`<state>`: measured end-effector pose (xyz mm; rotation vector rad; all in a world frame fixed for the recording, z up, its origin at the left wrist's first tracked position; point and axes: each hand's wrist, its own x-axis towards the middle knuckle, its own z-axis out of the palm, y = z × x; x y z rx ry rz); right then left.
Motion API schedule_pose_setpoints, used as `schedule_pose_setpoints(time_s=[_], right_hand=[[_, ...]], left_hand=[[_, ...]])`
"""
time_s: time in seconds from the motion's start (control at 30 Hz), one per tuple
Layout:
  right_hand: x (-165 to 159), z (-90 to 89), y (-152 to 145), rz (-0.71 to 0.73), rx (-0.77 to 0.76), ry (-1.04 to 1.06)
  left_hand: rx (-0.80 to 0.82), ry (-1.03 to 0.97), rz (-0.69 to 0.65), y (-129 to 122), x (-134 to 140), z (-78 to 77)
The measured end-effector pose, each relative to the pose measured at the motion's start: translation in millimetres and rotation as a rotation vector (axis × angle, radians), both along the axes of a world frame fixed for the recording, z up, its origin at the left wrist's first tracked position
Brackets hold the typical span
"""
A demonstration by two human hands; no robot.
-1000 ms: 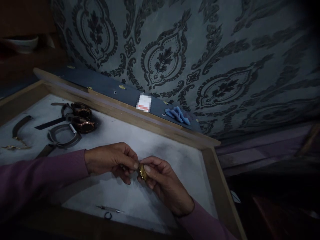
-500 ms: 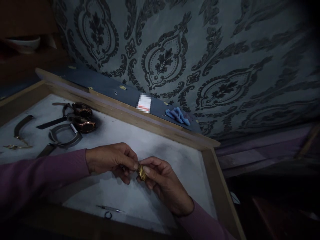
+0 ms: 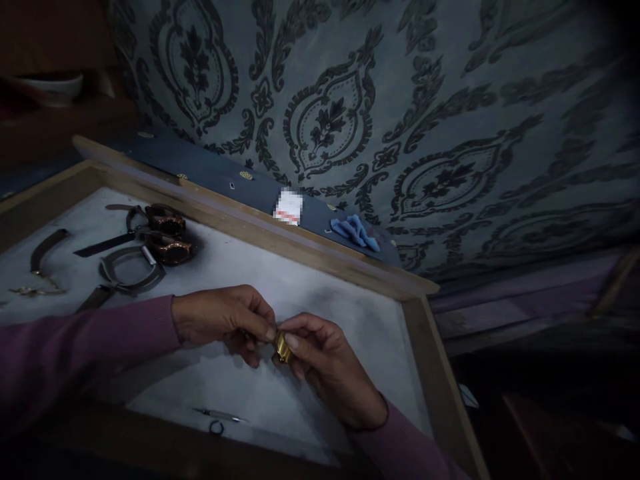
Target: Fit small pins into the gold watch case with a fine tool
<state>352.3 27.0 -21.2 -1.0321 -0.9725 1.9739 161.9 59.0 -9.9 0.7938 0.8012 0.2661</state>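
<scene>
My right hand grips a small gold-coloured watch case between thumb and fingers, tilted, above the white surface. The thumb covers part of it. My left hand is closed, its thumb and forefinger pinching at the case's upper left edge. Its other fingers curl underneath, and whatever they may hold is hidden. Below the hands, near the front edge, lies a thin pointed metal tool, with a small dark ring beside it.
A wooden frame rims the white work surface. At the left lie watches with dark straps, brown sunglasses and a loose strap. Behind the frame are a blue cloth and a white packet.
The gold watch case has turned slightly in the fingers, so more of its shiny face shows. Both hands stay in nearly the same place.
</scene>
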Motion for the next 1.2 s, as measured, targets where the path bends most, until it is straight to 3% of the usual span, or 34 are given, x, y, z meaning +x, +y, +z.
schedule_pose_setpoints(time_s=[0.57, 0.97, 1.2], right_hand=[[1.4, -3.5, -6.2, -0.015, 0.11, -0.138], [-1.0, 5.4, -7.9, 0.027, 0.157, -0.23], [-0.9, 4.3, -8.7, 0.041, 0.105, -0.204]], left_hand=[[0.099, 0.06, 0.017, -7.4, 2.3, 1.1], [0.17, 0.114, -0.007, -5.0, 2.7, 0.1], [0.078, 0.073, -0.015, -4.1, 0.2, -5.9]])
